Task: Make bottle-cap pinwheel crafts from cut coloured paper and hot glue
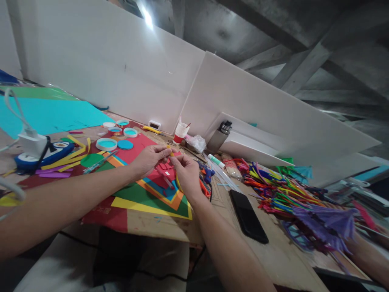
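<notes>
Yellow strip (170, 151) btwn fingers (165, 153), part. obsc.

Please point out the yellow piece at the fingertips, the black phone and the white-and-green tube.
Yellow piece (172, 153), head view: on its small exposed part.
Black phone (248, 216), head view: middle of its dark face.
White-and-green tube (216, 161), head view: middle of its side.

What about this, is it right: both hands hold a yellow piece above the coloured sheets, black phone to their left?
Not quite: the black phone lies to the right of the left hand and right hand, as the head view shows. They do hold the yellow piece above the coloured sheets.
</notes>
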A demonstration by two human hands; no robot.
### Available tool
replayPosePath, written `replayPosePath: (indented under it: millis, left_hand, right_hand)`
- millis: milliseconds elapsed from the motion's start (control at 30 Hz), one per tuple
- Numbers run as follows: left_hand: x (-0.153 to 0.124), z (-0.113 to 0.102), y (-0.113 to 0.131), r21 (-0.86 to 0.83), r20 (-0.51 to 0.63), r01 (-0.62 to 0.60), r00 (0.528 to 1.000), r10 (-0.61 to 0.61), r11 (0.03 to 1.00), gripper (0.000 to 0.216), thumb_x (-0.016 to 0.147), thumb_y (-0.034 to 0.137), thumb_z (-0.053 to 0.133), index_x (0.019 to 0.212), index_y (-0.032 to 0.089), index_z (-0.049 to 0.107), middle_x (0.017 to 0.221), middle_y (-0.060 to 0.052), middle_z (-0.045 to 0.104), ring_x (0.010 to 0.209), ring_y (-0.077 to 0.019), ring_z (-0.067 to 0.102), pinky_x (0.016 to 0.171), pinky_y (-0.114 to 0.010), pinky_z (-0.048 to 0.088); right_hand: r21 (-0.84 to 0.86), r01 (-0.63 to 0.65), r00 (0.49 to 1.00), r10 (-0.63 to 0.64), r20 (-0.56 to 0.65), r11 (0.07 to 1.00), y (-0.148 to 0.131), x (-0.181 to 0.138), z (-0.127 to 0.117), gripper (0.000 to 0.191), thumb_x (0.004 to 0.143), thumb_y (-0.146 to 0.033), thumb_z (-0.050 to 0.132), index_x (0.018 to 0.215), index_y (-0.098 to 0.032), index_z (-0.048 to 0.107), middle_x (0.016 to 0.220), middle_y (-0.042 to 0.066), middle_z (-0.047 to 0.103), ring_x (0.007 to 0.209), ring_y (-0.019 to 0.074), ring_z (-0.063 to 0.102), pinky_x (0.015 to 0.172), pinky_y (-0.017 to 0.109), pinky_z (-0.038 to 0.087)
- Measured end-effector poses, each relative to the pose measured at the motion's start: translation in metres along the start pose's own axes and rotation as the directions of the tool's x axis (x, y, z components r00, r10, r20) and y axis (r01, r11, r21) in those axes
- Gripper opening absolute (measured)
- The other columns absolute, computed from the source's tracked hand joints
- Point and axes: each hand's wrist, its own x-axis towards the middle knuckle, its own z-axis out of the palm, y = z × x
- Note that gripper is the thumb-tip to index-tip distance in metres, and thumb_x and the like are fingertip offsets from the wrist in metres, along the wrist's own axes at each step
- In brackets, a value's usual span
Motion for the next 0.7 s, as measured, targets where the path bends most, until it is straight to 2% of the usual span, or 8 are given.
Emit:
replayPosePath:
  millis: [200,400,533,700]
  left_hand:
    - [0.0,-0.002,0.0,0.083,0.001,-0.021,1.0,0.021,0.996,0.028,0.068,0.037,0.077,0.08,0.013,0.072,0.063,0.0,0.057,0.057,-0.008,0.048,0.055,-0.022,0.039]
    - [0.0,-0.008,0.016,0.393,0.073,-0.104,0.994,0.082,0.914,0.025,0.07,0.039,0.073,0.073,0.014,0.069,0.061,-0.001,0.058,0.057,-0.0101,0.05,0.052,-0.023,0.036]
    - [0.002,-0.011,0.028,0.515,0.144,-0.08,0.99,0.006,0.853,0.022,0.071,0.036,0.072,0.075,0.014,0.069,0.064,-0.002,0.063,0.057,-0.0112,0.055,0.053,-0.023,0.04]
    - [0.003,-0.014,0.03,0.623,0.178,-0.03,0.979,-0.104,0.782,0.016,0.071,0.028,0.071,0.076,0.014,0.068,0.068,-0.003,0.068,0.063,-0.0132,0.061,0.061,-0.024,0.047]
  right_hand:
    - [-0.027,0.013,1.0,-0.013,0.008,1.0,0.001,0.0,0.0,0.021,0.078,-0.036,0.061,0.071,-0.017,0.064,0.065,0.0,0.062,0.06,0.0124,0.052,0.06,0.026,0.042]
    - [-0.166,0.059,0.998,-0.058,0.009,0.984,-0.002,0.0,-0.005,0.022,0.079,-0.037,0.06,0.069,-0.018,0.062,0.062,-0.001,0.058,0.057,0.0118,0.049,0.056,0.025,0.038]
    - [-0.266,0.139,0.99,-0.14,0.013,0.954,0.0,0.003,-0.013,0.021,0.082,-0.036,0.057,0.073,-0.018,0.062,0.066,0.0,0.06,0.062,0.013,0.051,0.059,0.025,0.039]
    - [-0.417,0.229,0.972,-0.227,0.057,0.879,0.003,0.005,-0.018,0.017,0.083,-0.031,0.055,0.077,-0.018,0.063,0.074,0.003,0.064,0.069,0.0149,0.054,0.065,0.026,0.042]
